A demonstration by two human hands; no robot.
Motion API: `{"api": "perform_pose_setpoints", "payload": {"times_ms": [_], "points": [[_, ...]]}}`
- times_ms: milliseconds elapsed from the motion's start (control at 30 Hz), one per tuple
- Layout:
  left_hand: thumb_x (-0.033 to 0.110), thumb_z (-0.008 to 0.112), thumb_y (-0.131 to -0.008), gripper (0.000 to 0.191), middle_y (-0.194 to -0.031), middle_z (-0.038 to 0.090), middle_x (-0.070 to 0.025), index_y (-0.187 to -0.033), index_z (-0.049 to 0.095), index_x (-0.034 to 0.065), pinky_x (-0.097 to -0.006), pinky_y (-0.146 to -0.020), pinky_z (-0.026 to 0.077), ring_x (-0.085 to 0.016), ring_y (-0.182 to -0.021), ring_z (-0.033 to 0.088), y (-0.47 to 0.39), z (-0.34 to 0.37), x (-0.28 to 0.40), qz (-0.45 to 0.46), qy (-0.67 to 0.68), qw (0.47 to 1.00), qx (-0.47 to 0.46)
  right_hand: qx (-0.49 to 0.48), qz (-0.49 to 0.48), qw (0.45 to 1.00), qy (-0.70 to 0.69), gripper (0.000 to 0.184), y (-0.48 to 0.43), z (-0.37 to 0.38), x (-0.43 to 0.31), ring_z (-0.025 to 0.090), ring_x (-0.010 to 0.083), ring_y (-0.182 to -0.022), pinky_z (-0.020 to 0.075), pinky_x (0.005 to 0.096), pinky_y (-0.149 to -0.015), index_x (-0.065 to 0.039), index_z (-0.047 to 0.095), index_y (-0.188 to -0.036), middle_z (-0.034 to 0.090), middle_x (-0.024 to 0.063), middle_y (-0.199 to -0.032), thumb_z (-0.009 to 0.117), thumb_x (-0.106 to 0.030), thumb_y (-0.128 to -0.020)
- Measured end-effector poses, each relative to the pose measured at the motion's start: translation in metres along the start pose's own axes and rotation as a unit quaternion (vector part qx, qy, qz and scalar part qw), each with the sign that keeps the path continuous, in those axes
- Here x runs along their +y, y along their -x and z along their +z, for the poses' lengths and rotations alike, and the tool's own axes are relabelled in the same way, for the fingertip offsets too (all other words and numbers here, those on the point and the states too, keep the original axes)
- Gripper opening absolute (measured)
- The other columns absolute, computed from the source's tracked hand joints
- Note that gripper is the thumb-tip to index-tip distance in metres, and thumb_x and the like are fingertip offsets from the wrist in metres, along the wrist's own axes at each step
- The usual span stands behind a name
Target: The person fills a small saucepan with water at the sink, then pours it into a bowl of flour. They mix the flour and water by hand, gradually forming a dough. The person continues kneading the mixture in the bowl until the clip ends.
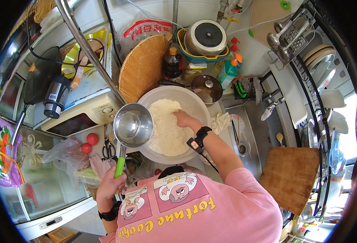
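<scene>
A large pale basin (201, 114) holds a heap of white flour (168, 136). My left hand (110, 183) grips the green handle of a metal ladle-like scoop (133, 125), whose bowl hangs over the basin's left edge; some water-like liquid seems to lie in it, though the shine makes this hard to tell. My right hand (185, 118) reaches into the basin from the right, fingertips in the upper part of the flour; its fingers are partly hidden. Both wrists carry black bands.
Behind the basin stand a round woven tray (143, 68), a dark sauce bottle (172, 65) and a lidded pan (206, 88). To the left are a microwave (84, 117), tomatoes (92, 139) and scissors (108, 148). A sink (251, 130) and wooden cutting board (289, 177) lie right.
</scene>
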State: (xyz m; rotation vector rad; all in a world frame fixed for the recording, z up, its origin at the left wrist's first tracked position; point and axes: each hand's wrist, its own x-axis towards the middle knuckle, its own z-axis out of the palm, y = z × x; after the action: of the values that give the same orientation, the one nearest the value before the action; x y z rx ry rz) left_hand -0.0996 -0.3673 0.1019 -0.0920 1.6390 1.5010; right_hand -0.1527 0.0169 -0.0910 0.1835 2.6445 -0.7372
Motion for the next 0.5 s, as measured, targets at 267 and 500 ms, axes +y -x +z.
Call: {"api": "perform_pose_setpoints", "payload": {"times_ms": [267, 500], "points": [[0.001, 0.052, -0.081, 0.026, -0.067, 0.044, -0.0002, -0.105, 0.043, 0.0032, -0.0195, -0.036, 0.027, -0.006, -0.044, 0.037, 0.002, 0.011, -0.004, 0.014, 0.047, 0.999, 0.010, -0.044, -0.075, 0.991, 0.098, 0.058, -0.020, -0.016, -0.009, 0.041, 0.0337, -0.118, 0.0373, 0.0376, -0.095, -0.003, 0.039, -0.129, 0.042, 0.0213, -0.126, 0.049, -0.003, -0.071], [0.003, 0.053, -0.082, 0.025, -0.067, 0.043, 0.0000, -0.106, 0.044, 0.0032, -0.0189, -0.036, 0.025, -0.006, -0.045, 0.036, 0.005, 0.012, -0.008, 0.014, 0.089, 0.996, 0.007, -0.124, -0.057, 0.987, 0.087, 0.065, -0.023, 0.015, 0.013, 0.043, 0.0347, -0.115, 0.0371, 0.0388, -0.094, 0.004, 0.041, -0.123, 0.044, 0.0253, -0.123, 0.060, -0.025, -0.067]]}}
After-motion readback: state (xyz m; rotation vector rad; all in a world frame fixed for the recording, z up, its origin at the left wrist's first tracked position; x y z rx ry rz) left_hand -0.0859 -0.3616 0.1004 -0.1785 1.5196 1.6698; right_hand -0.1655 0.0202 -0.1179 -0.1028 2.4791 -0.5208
